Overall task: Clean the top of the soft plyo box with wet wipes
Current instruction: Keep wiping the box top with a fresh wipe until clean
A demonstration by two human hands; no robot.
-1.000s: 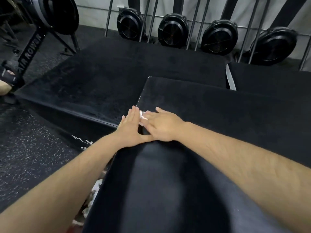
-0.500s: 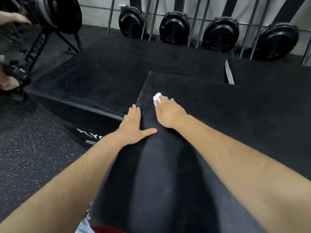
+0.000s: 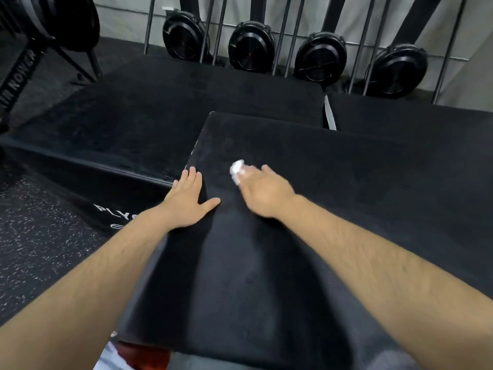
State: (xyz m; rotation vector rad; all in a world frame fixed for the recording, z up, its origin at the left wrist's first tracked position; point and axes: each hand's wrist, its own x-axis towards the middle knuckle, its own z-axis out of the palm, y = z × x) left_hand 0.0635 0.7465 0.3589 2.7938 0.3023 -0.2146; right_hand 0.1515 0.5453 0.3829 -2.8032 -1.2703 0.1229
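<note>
The left hand (image 3: 186,201) lay open and flat on the soft plyo box (image 3: 333,214). Its fingers were straight and close together, and its thumb stuck out to the right. It rested right at the left edge of the box top, with the fingers pointing away from the person. It held nothing.

The right hand (image 3: 264,194) was a little blurry. Its fingers reached forward, mostly straight, and pressed down on a white wet wipe (image 3: 236,169). The wipe was bunched into a small lump and poked out from under the fingertips. It sat on the box top, near the far left corner, just to the right of the left hand.

The box top was black and fuzzy. Its left edge ran away from the person and leaned a bit to the right. The right side went out of the picture, so I could not tell which way the box was longest.

A lower black box (image 3: 128,121) with white letters sat beside it on the left, on a speckled floor (image 3: 34,236). Round black fans (image 3: 250,46) stood in a row along the back wall.
</note>
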